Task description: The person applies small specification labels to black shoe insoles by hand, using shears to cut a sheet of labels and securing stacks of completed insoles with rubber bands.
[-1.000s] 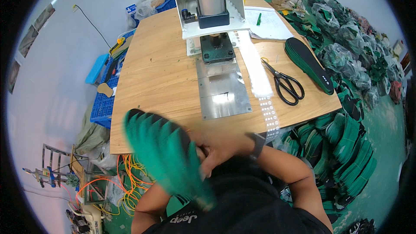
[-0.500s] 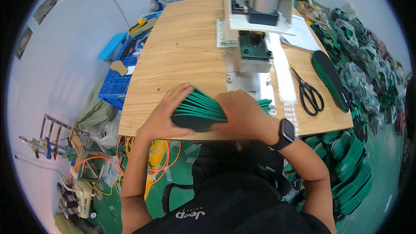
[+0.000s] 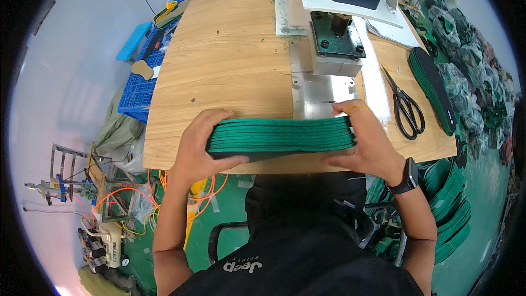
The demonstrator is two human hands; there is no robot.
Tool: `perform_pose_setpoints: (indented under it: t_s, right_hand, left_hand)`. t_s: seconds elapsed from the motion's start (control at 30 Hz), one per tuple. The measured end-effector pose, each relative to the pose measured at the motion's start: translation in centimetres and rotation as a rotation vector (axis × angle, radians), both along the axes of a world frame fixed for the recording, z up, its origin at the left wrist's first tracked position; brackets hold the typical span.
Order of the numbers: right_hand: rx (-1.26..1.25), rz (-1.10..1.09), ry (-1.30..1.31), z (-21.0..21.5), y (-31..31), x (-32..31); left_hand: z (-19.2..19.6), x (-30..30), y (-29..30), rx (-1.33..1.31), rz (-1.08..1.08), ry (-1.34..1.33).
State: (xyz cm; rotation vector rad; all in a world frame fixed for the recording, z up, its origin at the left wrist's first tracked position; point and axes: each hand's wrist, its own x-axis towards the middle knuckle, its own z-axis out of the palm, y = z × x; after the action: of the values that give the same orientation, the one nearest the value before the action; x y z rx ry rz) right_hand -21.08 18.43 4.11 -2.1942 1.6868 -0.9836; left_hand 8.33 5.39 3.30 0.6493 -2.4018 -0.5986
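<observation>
while the left hand [image 3: 200, 145] and right hand [image 3: 368, 140] clamp a stack of green insoles [image 3: 280, 134] at the tabletop's [image 3: 230, 55] six o'clock edge, uneven pressure could fan it loose.

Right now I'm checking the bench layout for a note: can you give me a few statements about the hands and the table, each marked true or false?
1. Both hands grip one stack of green insoles, the left hand at one end and the right hand at the other. True.
2. The scissors lie under the left hand. False: they lie on the wooden table, to the right of the right hand.
3. The stack sits under the press head. False: it is held at the table's near edge.
4. A watch is on the right wrist. True.
</observation>
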Motion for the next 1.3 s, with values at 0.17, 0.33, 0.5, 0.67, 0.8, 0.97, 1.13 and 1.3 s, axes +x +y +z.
perform_pose_setpoints:
  t_s: [0.17,0.33,0.5,0.67,0.8,0.97,1.13,1.3]
  right_hand:
    - [0.030,0.007,-0.093,-1.7,-0.2,-0.2]
    - [0.028,-0.018,-0.164,-1.7,-0.4,-0.4]
    - [0.012,-0.054,-0.328,-2.7,0.3,0.6]
    - [0.191,0.044,-0.393,-2.9,1.0,-0.9]
    - [0.235,0.018,-0.457,-3.3,1.3,-1.7]
    - [0.044,-0.037,-0.200,-2.6,1.5,-0.5]
    - [0.202,0.012,-0.269,-2.2,2.1,-1.2]
    - [0.425,-0.152,-0.683,-0.6,1.7,-1.6]
  left_hand:
    - [-0.6,0.0,0.1,0.166,0.045,0.100]
    - [-3.3,1.9,0.2,0.261,0.097,0.201]
    - [-1.7,-1.2,1.6,0.014,0.121,0.189]
    - [-2.8,0.2,0.8,0.193,0.138,0.146]
    - [-4.1,0.6,1.4,-0.012,0.128,0.246]
    - [-3.0,-0.8,1.8,0.024,0.067,0.257]
    - [-2.5,0.0,1.1,0.132,0.128,0.112]
    - [-0.9,-1.0,0.6,0.547,0.171,0.202]
